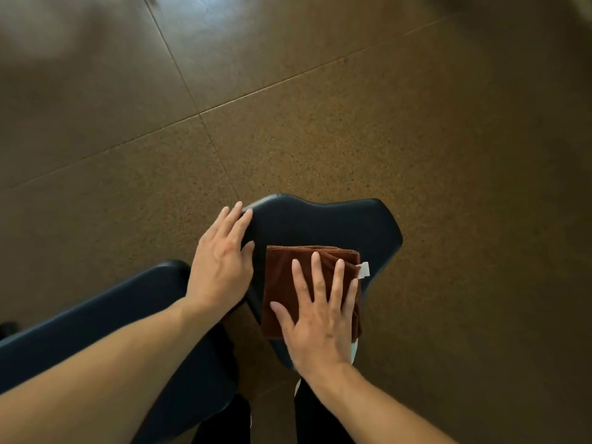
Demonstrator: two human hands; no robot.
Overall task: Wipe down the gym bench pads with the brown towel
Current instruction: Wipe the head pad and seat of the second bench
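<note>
A dark blue seat pad of the gym bench sits in the middle of the view. On it lies a folded brown towel with a small white tag at its right edge. My right hand lies flat on the towel with its fingers spread and straight, pressing it onto the pad. My left hand rests on the pad's left edge, fingers straight along the rim. A longer dark blue back pad runs to the lower left, partly hidden by my left forearm.
Brown speckled floor tiles surround the bench on all sides. Dark trouser legs and a white shoe edge show at the bottom, under the pads.
</note>
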